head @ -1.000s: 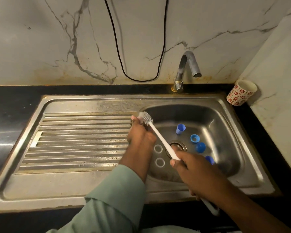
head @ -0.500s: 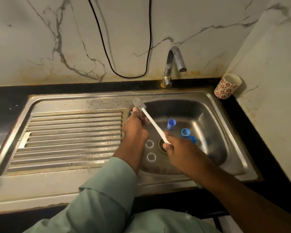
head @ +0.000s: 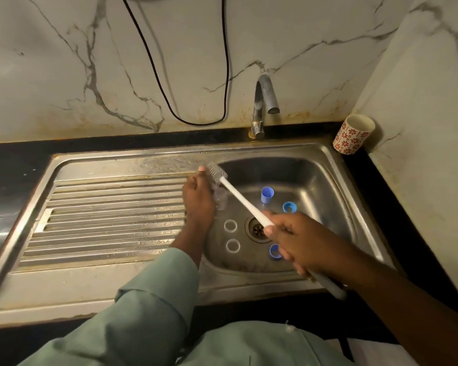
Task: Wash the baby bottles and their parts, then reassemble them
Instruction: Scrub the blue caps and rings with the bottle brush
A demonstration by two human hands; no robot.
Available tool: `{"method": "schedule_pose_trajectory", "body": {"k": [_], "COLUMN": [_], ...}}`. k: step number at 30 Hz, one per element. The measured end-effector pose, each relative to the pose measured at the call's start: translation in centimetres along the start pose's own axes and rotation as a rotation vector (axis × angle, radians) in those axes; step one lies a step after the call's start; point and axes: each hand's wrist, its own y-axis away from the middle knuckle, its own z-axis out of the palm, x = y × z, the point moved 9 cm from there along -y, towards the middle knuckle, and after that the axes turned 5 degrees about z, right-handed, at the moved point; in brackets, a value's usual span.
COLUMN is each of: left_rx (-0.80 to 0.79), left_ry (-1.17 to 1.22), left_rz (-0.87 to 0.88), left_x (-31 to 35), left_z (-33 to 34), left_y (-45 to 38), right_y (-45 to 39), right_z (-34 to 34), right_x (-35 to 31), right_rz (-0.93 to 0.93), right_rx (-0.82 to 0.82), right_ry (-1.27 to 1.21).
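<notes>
My left hand (head: 197,199) grips a small clear baby bottle (head: 220,198) at the left rim of the sink bowl. My right hand (head: 299,239) holds the white handle of a bottle brush (head: 242,198); its bristle head (head: 217,172) sits at the bottle's top by my left fingertips. In the steel sink bowl (head: 315,180) lie a blue cap (head: 267,194) standing upright, a blue ring (head: 289,207), another blue part (head: 274,251) partly under my right hand, and two white rings (head: 230,225) (head: 232,245) left of the drain (head: 258,228).
The ribbed draining board (head: 111,217) fills the left half of the sink unit. A tap (head: 262,107) stands behind the bowl. A red-flowered white cup (head: 353,133) sits at the back right corner. A black cable (head: 185,120) hangs on the marble wall.
The brush head has stayed at the bottle's top while my right hand shifted slightly on the handle. The clear bottle now shows below my left hand. The camera view drifted a little.
</notes>
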Motion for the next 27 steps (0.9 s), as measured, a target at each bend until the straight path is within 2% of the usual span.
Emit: {"method": "schedule_pose_trajectory", "body": {"k": [2, 5, 9, 12, 16, 20, 23, 27], "left_rx": [-0.002, -0.147, 0.048, -0.02, 0.097, 0.054, 0.19, 0.168], "left_ry": [0.083, 0.06, 0.263, 0.277, 0.531, 0.619, 0.839, 0.952], "left_rz": [-0.015, 0.031, -0.161, -0.228, -0.444, -0.569, -0.636, -0.704], "left_x": [0.3, 1.5, 0.4, 0.4, -0.6, -0.2, -0.1, 0.4], "left_z": [0.3, 2.8, 1.9, 3.6, 4.8, 7.1, 7.1, 8.6], "left_y": [-0.1, 1.4, 1.1, 2.0, 3.7, 5.8, 5.7, 6.6], "right_y": [0.6, 0.5, 1.4, 1.1, 1.5, 0.9, 1.5, 0.7], "right_z": [-0.4, -1.3, -1.0, -2.0, -2.3, -2.8, -1.9, -3.1], "right_x": [0.5, 1.2, 1.9, 2.8, 3.4, 3.8, 4.3, 3.0], "right_rz": [-0.01, -0.005, -0.044, -0.019, -0.042, -0.021, -0.047, -0.129], "right_rx": [-0.034, 0.0, 0.005, 0.045, 0.034, 0.091, 0.058, 0.158], "right_ry": [0.044, 0.005, 0.03, -0.048, -0.032, -0.062, -0.004, 0.149]}}
